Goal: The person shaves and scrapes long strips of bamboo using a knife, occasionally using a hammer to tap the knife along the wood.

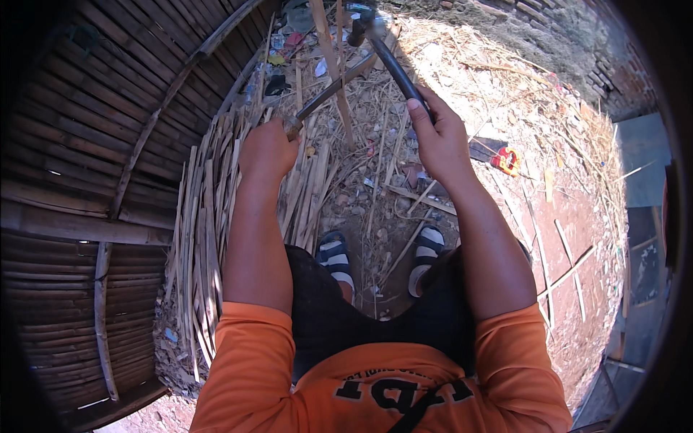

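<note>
My left hand [266, 153] is closed round the wooden handle of a machete [322, 98], whose dark blade slants up to the right. Crossing that blade is a tall bamboo strip [328, 47], standing nearly upright; whether the edge is sunk into it I cannot tell. In my right hand [446, 138] is a hammer [395, 69] with a long black handle, its thumb laid along the grip. The dark hammer head is raised at the top, beyond the machete's tip. From here I cannot make out whether the two tools touch.
Split bamboo strips [209, 209] lie piled along a bamboo slat wall [79, 130] on the left. Shavings and litter [462, 79] cover the ground ahead. A red and yellow object [507, 161] lies right of my arm, near loose sticks [567, 270]. A brick wall [538, 14] stands behind.
</note>
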Tool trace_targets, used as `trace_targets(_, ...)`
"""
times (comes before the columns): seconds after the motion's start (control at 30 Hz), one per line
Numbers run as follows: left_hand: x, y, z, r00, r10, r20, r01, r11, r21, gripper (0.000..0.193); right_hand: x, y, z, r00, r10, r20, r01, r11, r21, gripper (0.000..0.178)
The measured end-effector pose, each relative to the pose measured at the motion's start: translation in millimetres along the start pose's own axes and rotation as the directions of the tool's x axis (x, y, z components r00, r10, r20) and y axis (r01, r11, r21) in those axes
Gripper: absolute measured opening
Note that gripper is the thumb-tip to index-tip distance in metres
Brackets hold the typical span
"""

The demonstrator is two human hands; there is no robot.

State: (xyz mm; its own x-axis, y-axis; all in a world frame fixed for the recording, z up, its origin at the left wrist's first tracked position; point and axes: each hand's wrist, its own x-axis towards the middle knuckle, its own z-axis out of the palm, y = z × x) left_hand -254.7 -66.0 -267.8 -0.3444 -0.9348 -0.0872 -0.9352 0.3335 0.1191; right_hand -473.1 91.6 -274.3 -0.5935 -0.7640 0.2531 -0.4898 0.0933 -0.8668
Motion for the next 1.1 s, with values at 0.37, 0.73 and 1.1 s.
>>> trace_targets(0.37, 4, 6, -2, 0.998, -0.010, 0.059, 0.009, 1.000, 0.026, 0.044, 2, 30, 7, 0.981, 0.150, 0.122, -0.137, 0.984, -0.114, 0.046)
trace_targets(0.73, 4, 10, 4, 0.996, -0.026, 0.083, 0.027, 1.000, -0.008, 0.039, 5, 35, 17, 0.989, 0.086, 0.119, -0.071, 0.990, -0.122, 0.046)
trace_targets(1.1, 18, 4, 25, 0.994, -0.027, 0.104, 0.031, 0.999, -0.029, 0.038, 4, 30, 24, 0.998, -0.040, -0.055, 0.042, 0.998, 0.035, 0.049)
